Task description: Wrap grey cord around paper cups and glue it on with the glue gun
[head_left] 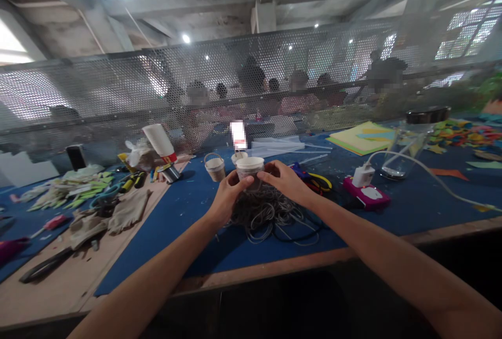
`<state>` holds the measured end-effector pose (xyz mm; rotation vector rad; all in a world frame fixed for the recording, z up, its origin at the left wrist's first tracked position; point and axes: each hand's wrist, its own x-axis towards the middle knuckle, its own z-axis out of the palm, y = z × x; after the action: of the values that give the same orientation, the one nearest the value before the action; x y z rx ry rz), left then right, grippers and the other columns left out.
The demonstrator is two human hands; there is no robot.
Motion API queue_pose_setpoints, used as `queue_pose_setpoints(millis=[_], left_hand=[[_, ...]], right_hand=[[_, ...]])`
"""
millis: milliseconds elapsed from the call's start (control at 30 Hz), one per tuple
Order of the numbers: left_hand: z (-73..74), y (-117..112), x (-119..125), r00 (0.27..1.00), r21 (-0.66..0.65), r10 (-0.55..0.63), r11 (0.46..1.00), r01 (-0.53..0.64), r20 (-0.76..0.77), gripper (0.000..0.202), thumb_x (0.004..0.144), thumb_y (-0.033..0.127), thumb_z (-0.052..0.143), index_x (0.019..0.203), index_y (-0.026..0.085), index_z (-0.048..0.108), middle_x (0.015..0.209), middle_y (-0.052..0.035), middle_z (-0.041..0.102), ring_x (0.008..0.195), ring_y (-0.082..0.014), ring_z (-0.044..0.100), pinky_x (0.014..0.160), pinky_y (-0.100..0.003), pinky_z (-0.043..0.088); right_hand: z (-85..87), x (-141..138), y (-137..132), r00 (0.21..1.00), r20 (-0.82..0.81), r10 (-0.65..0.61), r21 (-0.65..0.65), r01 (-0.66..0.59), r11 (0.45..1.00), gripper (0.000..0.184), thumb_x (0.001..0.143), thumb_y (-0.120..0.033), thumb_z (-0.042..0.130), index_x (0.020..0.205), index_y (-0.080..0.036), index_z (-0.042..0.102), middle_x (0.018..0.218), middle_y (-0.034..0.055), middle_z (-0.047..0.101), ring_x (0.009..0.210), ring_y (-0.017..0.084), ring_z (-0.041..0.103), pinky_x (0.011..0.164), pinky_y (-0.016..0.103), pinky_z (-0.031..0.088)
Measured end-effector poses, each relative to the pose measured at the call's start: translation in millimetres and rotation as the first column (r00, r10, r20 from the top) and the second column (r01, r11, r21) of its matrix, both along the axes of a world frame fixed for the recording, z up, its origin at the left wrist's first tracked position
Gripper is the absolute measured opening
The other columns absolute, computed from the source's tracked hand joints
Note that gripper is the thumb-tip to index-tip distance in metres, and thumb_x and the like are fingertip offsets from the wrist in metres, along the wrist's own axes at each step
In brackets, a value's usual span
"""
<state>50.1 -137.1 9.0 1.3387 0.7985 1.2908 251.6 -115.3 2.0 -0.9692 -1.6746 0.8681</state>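
Between my two hands is a paper cup with a white rim, its lower part wrapped in something greyish. My left hand grips its left side, thumb on the front. From the right, my right hand presses thumb and fingers against the cup. Just beyond stand a small cup with a looped handle and another white cup, partly hidden. Below my hands lies a tangled heap of grey cord on the blue table mat.
Stacked paper cups lean at the left, near grey gloves and scissors. On the right are a magenta power strip with a plugged-in charger, a clear jar and coloured sheets. A perforated metal screen runs behind.
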Motion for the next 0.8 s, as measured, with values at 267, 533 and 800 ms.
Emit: queue_pose_setpoints(millis=[267,533,800], left_hand=[[-4.9,2.1,-2.8,1.0,-0.01,-0.014,1.0,0.014,0.003,0.054,0.081,0.049,0.084,0.125,0.02,0.074,0.128,-0.0118,0.075,0.116,-0.0319,0.07,0.097,-0.039,0.054],[0.3,-2.9,0.6,0.997,-0.062,-0.039,0.997,0.043,0.073,0.052,0.081,0.048,0.083,0.124,0.02,0.074,0.119,-0.01,0.078,0.103,-0.0268,0.074,0.085,-0.034,0.058],[0.0,-2.6,0.2,0.999,-0.029,-0.012,0.999,0.013,0.05,0.049,0.08,0.047,0.081,0.12,0.019,0.074,0.113,-0.0079,0.079,0.098,-0.0248,0.074,0.082,-0.032,0.058]], right_hand=[[-3.1,-0.3,2.2,0.999,-0.043,0.005,-0.022,-0.006,1.0,0.052,0.083,-0.067,0.075,0.105,-0.022,0.064,0.109,0.0099,0.074,0.103,0.026,0.071,0.093,0.044,0.058],[-0.3,0.3,0.5,0.998,-0.053,0.024,-0.021,-0.025,0.999,0.049,0.086,-0.064,0.074,0.107,-0.021,0.063,0.11,0.0092,0.074,0.101,0.024,0.071,0.094,0.042,0.056],[-2.7,-1.8,-0.7,0.999,-0.027,0.02,0.03,-0.019,0.999,0.051,0.086,-0.065,0.073,0.108,-0.021,0.061,0.109,0.008,0.073,0.099,0.023,0.07,0.091,0.041,0.055]])
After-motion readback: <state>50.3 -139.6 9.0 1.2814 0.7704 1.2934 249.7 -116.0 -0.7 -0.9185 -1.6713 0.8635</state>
